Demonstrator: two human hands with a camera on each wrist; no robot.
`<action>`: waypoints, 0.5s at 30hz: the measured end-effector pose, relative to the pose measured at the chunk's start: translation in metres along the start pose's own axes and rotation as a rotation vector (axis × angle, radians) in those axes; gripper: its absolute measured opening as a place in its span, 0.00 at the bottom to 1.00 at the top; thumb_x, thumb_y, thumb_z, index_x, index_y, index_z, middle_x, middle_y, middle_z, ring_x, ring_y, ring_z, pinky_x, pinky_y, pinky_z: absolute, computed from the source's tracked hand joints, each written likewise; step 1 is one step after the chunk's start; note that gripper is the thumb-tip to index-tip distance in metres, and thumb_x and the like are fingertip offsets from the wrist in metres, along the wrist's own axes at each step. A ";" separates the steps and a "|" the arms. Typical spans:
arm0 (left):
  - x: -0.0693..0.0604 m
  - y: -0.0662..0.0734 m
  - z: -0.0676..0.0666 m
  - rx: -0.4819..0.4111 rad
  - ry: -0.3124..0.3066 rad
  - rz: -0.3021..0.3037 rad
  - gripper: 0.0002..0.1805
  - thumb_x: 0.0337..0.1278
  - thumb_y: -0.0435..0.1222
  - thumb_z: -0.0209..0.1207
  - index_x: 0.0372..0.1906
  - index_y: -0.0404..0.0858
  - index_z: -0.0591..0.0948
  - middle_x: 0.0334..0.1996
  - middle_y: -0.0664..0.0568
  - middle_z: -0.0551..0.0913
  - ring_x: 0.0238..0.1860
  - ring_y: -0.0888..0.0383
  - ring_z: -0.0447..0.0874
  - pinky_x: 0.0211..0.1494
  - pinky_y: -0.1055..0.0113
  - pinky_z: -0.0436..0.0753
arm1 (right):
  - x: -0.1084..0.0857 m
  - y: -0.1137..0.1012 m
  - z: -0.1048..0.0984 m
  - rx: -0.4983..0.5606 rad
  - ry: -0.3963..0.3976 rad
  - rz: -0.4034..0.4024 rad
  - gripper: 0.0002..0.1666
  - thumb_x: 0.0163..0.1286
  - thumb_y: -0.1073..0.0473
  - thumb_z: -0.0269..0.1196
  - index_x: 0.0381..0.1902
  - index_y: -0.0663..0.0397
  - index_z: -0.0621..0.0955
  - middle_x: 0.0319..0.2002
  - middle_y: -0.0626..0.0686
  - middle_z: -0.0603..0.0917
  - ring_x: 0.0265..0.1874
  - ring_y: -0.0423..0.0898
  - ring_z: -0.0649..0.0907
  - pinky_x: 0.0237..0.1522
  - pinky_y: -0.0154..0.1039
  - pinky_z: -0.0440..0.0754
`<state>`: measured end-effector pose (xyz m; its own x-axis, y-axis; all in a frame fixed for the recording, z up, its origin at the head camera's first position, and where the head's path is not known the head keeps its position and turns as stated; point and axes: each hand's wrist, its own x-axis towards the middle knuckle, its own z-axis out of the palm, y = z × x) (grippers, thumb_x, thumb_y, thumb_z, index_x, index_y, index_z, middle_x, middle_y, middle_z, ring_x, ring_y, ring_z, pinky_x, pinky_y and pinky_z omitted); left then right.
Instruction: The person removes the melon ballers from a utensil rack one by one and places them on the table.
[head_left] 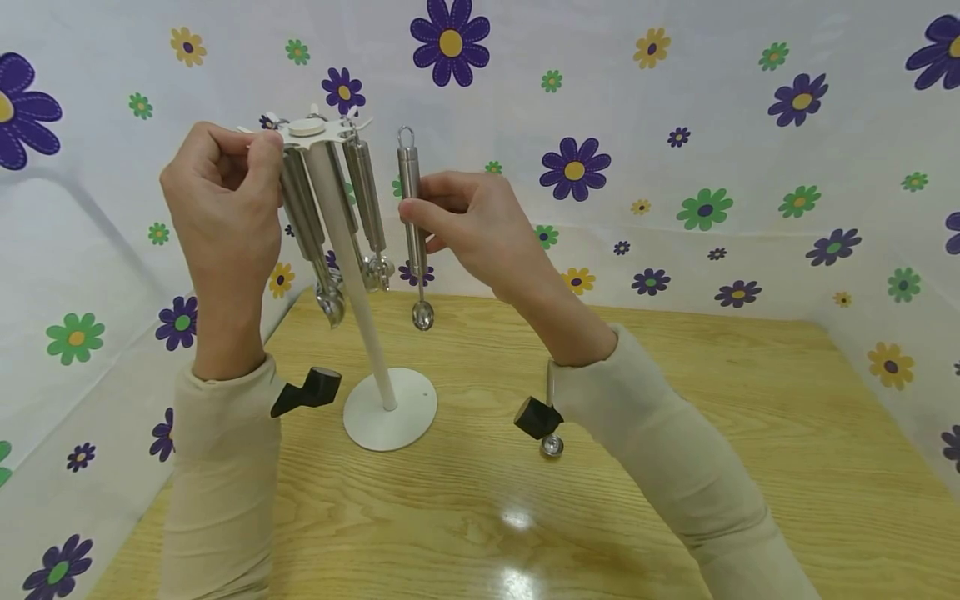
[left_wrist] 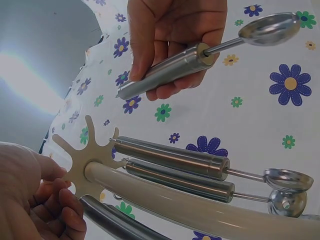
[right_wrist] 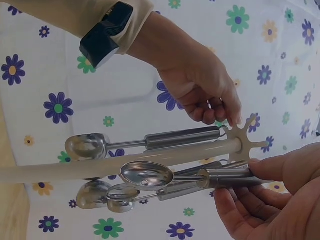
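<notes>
A white utensil stand (head_left: 305,129) with a hooked top rises at the left. My left hand (head_left: 228,192) pinches the edge of its top between thumb and fingers. To the right of the stand, my right hand (head_left: 476,225) holds a steel melon baller (head_left: 409,179) by its handle, bowl down and loop up, apart from the hooks. In the right wrist view, the melon baller's oval bowl (right_wrist: 147,175) shows a small hole. Steel scoops (head_left: 365,192) with similar handles hang from the stand, and a larger-bowled scoop (right_wrist: 87,147) hangs on the left hand's side.
The stand's round white base (head_left: 408,417) rests on the wood-grain table (head_left: 465,483). Another small steel scoop (head_left: 552,447) lies on the table below the right forearm, partly hidden by the wrist camera (head_left: 537,417). A flowered cloth (head_left: 495,108) lines the back and sides.
</notes>
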<state>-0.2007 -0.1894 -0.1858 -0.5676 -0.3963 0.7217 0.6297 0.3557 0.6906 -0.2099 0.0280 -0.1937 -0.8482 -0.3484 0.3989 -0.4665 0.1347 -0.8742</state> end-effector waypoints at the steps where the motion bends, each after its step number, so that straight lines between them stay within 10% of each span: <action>1: 0.000 0.000 0.000 0.000 0.000 0.000 0.05 0.70 0.35 0.60 0.37 0.40 0.84 0.28 0.57 0.79 0.26 0.62 0.73 0.35 0.71 0.73 | 0.000 0.001 0.000 -0.005 0.002 0.007 0.14 0.77 0.62 0.64 0.55 0.63 0.84 0.45 0.55 0.87 0.42 0.48 0.85 0.46 0.40 0.87; 15: 0.000 0.000 0.000 -0.014 -0.003 -0.003 0.05 0.71 0.35 0.61 0.37 0.40 0.84 0.27 0.57 0.79 0.27 0.62 0.73 0.35 0.71 0.73 | -0.008 0.035 0.007 0.027 -0.022 0.084 0.13 0.76 0.62 0.65 0.53 0.64 0.84 0.43 0.57 0.87 0.40 0.50 0.86 0.44 0.41 0.87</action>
<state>-0.2005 -0.1892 -0.1858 -0.5709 -0.3944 0.7201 0.6357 0.3427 0.6917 -0.2176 0.0287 -0.2294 -0.8783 -0.3570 0.3180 -0.3866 0.1393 -0.9116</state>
